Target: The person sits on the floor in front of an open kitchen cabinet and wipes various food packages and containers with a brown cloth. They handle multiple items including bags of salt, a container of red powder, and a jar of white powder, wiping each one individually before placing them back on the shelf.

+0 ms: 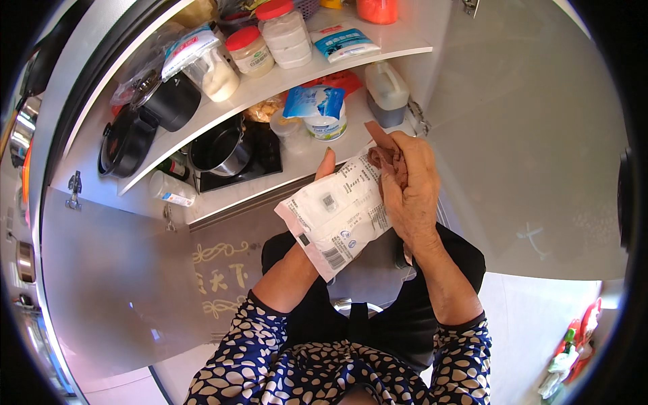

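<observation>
In front of an open cupboard, my left hand (327, 165) holds a white and pink plastic packet (344, 202) from beneath. Only its thumb shows at the packet's far edge; the other fingers are hidden behind it. The packet is tilted, its printed side turned up. My right hand (416, 192) is closed round a crumpled brown cloth (390, 163), pressed against the packet's upper right end. One end of the cloth sticks up past the fingers.
A shelf (412, 50) holds red-lidded jars (277, 37) and packets. Below stand a steel pot (223, 158), a white tub (327, 128) and a jug of dark liquid (387, 94). Cupboard doors stand open at the left (121, 283) and right (526, 169).
</observation>
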A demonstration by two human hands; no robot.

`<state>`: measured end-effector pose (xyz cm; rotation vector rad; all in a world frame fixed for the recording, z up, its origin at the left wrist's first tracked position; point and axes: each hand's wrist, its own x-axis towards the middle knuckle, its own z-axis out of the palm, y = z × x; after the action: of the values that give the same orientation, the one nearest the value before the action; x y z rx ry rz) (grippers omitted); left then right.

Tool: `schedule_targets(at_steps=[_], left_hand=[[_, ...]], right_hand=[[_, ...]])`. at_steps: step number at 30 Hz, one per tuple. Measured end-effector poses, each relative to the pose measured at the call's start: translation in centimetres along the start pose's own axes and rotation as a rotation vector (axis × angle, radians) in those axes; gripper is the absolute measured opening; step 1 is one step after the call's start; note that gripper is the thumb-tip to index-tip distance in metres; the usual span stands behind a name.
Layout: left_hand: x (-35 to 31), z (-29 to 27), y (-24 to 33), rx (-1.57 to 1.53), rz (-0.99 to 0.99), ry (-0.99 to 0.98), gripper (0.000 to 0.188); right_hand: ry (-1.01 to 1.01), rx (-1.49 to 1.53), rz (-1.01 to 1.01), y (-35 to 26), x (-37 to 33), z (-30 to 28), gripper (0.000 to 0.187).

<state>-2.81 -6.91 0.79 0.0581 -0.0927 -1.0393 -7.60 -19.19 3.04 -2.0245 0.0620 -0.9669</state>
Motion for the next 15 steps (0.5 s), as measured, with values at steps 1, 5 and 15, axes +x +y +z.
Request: schedule_targets(at_steps=[1, 5, 15], left_hand=[[0.1, 0.1, -0.2, -0.009, 0.025, 0.014, 0.071], [0.5, 0.7, 0.0, 0.005, 0.118, 0.094, 0.069], [-0.9, 3.0, -0.1, -0.022, 0.087, 0.008, 0.075]], right_hand=[[-0.028, -0.007, 0.021, -0.6, -0.1, 0.1, 0.040], [-0.181, -0.046, -0.216, -2.0, -0.9, 1.1, 0.051], [-0.352, 0.002, -0.620, -3.7, -2.9, 2.0, 0.036]])
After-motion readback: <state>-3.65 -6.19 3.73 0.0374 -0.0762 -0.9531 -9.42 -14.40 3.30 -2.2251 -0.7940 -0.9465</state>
